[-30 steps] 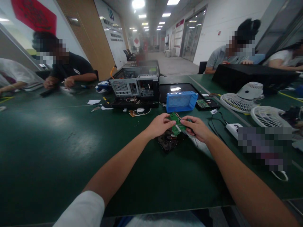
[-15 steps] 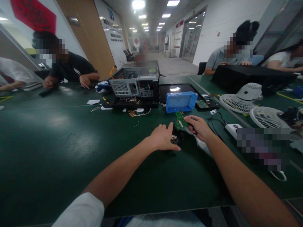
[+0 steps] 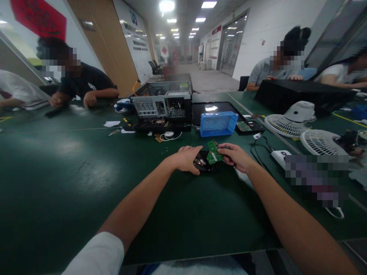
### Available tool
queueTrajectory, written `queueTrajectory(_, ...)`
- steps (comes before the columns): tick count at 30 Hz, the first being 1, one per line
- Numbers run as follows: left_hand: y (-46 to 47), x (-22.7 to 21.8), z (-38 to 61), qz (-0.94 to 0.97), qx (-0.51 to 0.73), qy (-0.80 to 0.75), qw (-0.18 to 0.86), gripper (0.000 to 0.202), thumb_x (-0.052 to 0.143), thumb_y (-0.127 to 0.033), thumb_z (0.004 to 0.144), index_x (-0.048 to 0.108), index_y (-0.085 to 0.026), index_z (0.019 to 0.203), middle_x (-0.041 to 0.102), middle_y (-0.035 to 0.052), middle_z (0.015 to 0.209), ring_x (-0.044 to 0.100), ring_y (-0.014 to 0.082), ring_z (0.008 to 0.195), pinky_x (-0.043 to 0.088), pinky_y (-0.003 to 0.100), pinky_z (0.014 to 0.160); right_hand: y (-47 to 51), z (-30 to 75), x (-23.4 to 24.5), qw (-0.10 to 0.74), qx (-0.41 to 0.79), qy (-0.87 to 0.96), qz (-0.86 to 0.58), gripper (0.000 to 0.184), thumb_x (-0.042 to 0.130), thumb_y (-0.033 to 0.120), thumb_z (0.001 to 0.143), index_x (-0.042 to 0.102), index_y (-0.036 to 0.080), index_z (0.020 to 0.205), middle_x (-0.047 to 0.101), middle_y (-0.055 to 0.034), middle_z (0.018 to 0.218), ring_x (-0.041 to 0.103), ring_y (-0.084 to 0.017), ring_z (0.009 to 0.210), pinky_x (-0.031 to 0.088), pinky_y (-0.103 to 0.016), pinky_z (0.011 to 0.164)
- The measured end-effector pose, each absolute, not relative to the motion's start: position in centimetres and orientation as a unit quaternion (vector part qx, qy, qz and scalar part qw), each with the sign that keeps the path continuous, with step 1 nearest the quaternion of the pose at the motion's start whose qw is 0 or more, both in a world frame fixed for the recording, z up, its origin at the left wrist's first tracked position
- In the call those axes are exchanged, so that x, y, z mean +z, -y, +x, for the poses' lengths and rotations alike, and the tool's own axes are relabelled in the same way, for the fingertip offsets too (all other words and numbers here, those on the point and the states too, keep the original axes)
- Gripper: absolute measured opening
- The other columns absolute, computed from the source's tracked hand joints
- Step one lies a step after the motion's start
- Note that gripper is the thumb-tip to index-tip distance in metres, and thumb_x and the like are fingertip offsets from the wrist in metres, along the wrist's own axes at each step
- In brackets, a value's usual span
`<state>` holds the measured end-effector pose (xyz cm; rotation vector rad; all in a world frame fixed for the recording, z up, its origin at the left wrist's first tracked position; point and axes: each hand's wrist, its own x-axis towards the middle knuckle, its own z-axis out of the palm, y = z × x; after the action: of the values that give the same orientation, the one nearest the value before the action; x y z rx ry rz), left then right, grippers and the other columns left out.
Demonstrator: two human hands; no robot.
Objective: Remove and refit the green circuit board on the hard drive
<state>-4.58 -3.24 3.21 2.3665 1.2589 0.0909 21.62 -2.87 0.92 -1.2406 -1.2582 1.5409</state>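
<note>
The left hand (image 3: 187, 158) grips the black device (image 3: 205, 167) wide across, perhaps to steady it; the right hand (image 3: 236, 156) pinches a green circuit board (image 3: 212, 152).

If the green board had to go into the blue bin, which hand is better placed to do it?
Probably the right hand: it holds the green board, just in front of the blue bin. The left hand is spread around the black part and appears occupied with it.
</note>
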Motion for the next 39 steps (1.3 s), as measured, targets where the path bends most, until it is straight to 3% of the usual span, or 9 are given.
queueTrajectory(5, 3.4, 3.9, -4.3, 0.863, 0.074, -0.434, 0.246, 0.11, 0.074, -0.063, 0.072, 0.027, -0.016, 0.159, 0.041, 0.0213, 0.156, 0.039, 0.0422, 0.142, 0.031, 0.052, 0.115, 3.2, 21.4, 1.0, 0.348, 0.63, 0.518, -0.463, 0.035, 0.08, 0.031, 0.074, 0.057, 0.02, 0.098, 0.046, 0.0082, 0.052, 0.037, -0.007, 0.044, 0.016, -0.018, 0.038)
queueTrajectory(9, 3.5, 4.1, -3.6, 0.847, 0.18, -0.419, 0.274, 0.076, 0.064, -0.045, 0.089, 0.037, -0.017, 0.154, 0.055, 0.0184, 0.145, 0.053, 0.033, 0.132, 0.041, 0.045, 0.109, 3.4, 21.5, 1.2, 0.322, 0.641, 0.536, -0.445, 0.035, 0.079, 0.031, 0.076, 0.057, 0.02, 0.101, 0.046, 0.0087, 0.053, 0.036, -0.006, 0.043, 0.015, -0.018, 0.039)
queueTrajectory(12, 3.5, 3.9, -3.1, 0.829, 0.223, -0.401, 0.32, 0.061, 0.066, -0.034, 0.088, 0.049, -0.019, 0.145, 0.07, 0.0134, 0.121, 0.067, 0.0279, 0.111, 0.05, 0.041, 0.096, 3.7, 21.6, 1.5, 0.308, 0.645, 0.552, -0.428, 0.046, 0.077, 0.029, 0.078, 0.057, 0.022, 0.119, 0.048, 0.0087, 0.058, 0.038, -0.006, 0.045, 0.017, -0.018, 0.04)
queueTrajectory(15, 3.6, 3.7, -2.8, 0.821, 0.244, -0.389, 0.339, 0.051, 0.069, -0.028, 0.086, 0.058, -0.021, 0.135, 0.074, 0.0087, 0.104, 0.07, 0.0242, 0.094, 0.053, 0.038, 0.088, 4.1, 21.5, 1.9, 0.303, 0.646, 0.566, -0.413, 0.071, 0.078, 0.026, 0.077, 0.049, 0.029, 0.142, 0.053, 0.0071, 0.067, 0.041, -0.007, 0.048, 0.019, -0.018, 0.04)
queueTrajectory(18, 3.7, 3.7, -2.8, 0.813, 0.256, -0.392, 0.346, 0.054, 0.07, -0.028, 0.085, 0.056, -0.021, 0.137, 0.073, 0.0081, 0.103, 0.07, 0.023, 0.092, 0.053, 0.037, 0.086, 4.4, 21.5, 2.3, 0.296, 0.644, 0.577, -0.406, 0.081, 0.078, 0.025, 0.078, 0.042, 0.032, 0.151, 0.053, 0.0071, 0.068, 0.042, -0.007, 0.048, 0.02, -0.019, 0.04)
queueTrajectory(22, 3.6, 4.1, -3.2, 0.826, 0.226, -0.396, 0.331, 0.063, 0.07, -0.039, 0.086, 0.052, -0.019, 0.142, 0.07, 0.012, 0.115, 0.067, 0.0257, 0.103, 0.051, 0.039, 0.092, 4.3, 21.5, 2.4, 0.297, 0.636, 0.582, -0.41, 0.08, 0.078, 0.025, 0.077, 0.044, 0.031, 0.149, 0.054, 0.007, 0.069, 0.043, -0.007, 0.049, 0.022, -0.019, 0.04)
queueTrajectory(26, 3.7, 4.5, -4.0, 0.868, 0.132, -0.391, 0.276, 0.102, 0.078, -0.06, 0.071, 0.037, -0.019, 0.154, 0.052, 0.0175, 0.144, 0.051, 0.0354, 0.13, 0.041, 0.045, 0.107, 4.2, 21.6, 2.3, 0.292, 0.628, 0.586, -0.42, 0.077, 0.077, 0.024, 0.078, 0.044, 0.03, 0.148, 0.049, 0.0094, 0.062, 0.041, -0.007, 0.046, 0.022, -0.018, 0.04)
queueTrajectory(29, 3.8, 4.3, -4.2, 0.878, 0.055, -0.407, 0.244, 0.126, 0.083, -0.063, 0.058, 0.024, -0.022, 0.16, 0.04, 0.0183, 0.154, 0.039, 0.0415, 0.139, 0.034, 0.05, 0.113, 4.2, 21.6, 2.1, 0.291, 0.628, 0.585, -0.423, 0.077, 0.077, 0.024, 0.078, 0.044, 0.03, 0.147, 0.048, 0.0102, 0.06, 0.041, -0.006, 0.045, 0.023, -0.017, 0.041)
queueTrajectory(39, 3.6, 3.7, -3.9, 0.879, 0.041, -0.438, 0.185, 0.118, 0.079, -0.061, 0.064, 0.023, -0.021, 0.16, 0.045, 0.0191, 0.148, 0.042, 0.0421, 0.133, 0.032, 0.051, 0.111, 4.0, 21.7, 1.7, 0.294, 0.615, 0.594, -0.427, 0.078, 0.078, 0.027, 0.077, 0.043, 0.031, 0.146, 0.051, 0.0084, 0.067, 0.045, -0.007, 0.05, 0.025, -0.017, 0.041)
